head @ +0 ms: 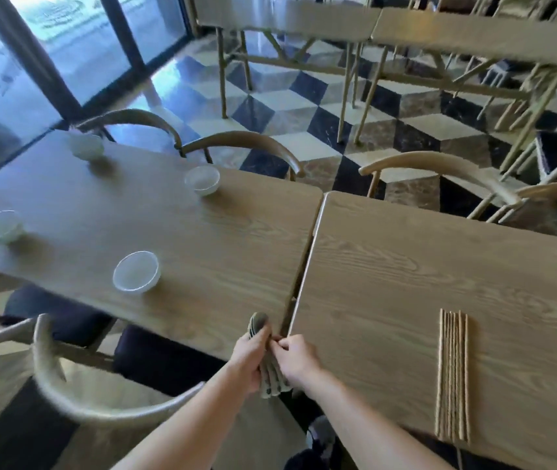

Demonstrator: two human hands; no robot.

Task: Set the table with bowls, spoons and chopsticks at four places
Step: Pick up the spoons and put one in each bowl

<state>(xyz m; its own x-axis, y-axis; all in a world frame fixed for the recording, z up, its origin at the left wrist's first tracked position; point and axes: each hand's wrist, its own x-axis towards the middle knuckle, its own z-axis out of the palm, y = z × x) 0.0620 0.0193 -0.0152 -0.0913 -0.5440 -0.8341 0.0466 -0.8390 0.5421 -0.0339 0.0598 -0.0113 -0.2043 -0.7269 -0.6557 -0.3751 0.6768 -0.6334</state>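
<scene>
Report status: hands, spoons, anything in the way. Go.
Both on spoons: left hand grips, right hand pinches. Four bowls on left table, chopsticks on right table. Nothing in the way.

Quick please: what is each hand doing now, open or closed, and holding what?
Left hand: closed, gripping the stack of spoons.
Right hand: closed, fingertips pinching the same stack.
</scene>
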